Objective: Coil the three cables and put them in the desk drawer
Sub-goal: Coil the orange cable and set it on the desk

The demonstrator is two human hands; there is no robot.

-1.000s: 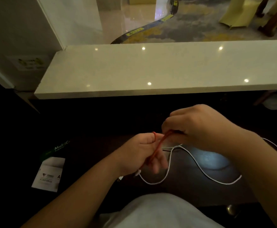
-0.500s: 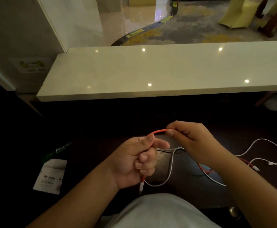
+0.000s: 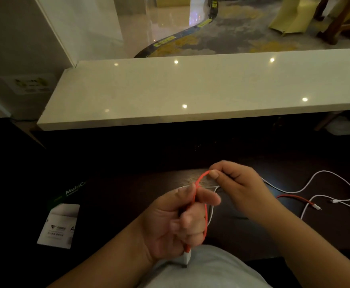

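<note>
My left hand (image 3: 178,223) grips a red cable (image 3: 200,179) in its curled fingers, with the cable's white plug hanging below the fist. A red loop runs round the outside of those fingers. My right hand (image 3: 236,183) pinches the same red cable just above and to the right, between thumb and forefinger. The cable's other end lies on the dark desk (image 3: 128,194) to the right. A white cable (image 3: 325,183) sprawls in loose curves on the desk at the right. Another white strand passes under my hands. No drawer shows.
A pale stone counter (image 3: 190,90) runs across behind the desk. A white leaflet (image 3: 60,225) and a dark green box (image 3: 72,191) lie on the desk at the left. My light-clothed lap fills the bottom centre.
The right hand has carried the red cable up and round the left hand's fingers, forming a loop. The left hand has turned and dropped lower, its plug end now hanging further down.
</note>
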